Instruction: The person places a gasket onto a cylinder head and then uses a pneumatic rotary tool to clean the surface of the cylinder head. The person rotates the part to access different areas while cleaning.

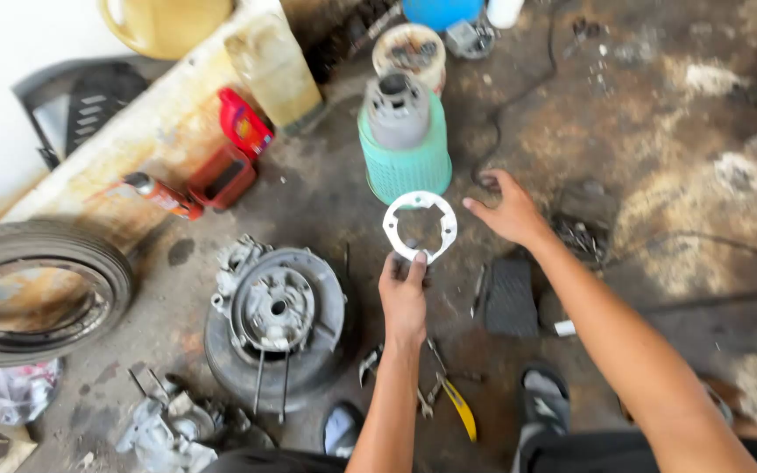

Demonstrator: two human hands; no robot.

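Centre frame: left hand (403, 298) pinches white ring gasket (420, 227) at its lower edge. Right hand (507, 210), fingers spread, empty, hovers beside teal basket (405, 158).

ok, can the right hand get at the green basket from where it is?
Probably yes: the right hand is open and empty, just right of the green basket, with only bare floor between. The left hand holds the white ring below it.

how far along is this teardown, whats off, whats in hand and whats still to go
Done: a grey metal housing sits in the teal basket, and loose parts lie on the floor.
In hand: the left hand holds up a white ring gasket; the right hand reaches over the floor, empty.
Left: the hub assembly on its tyre looks partly assembled, pliers nearby.
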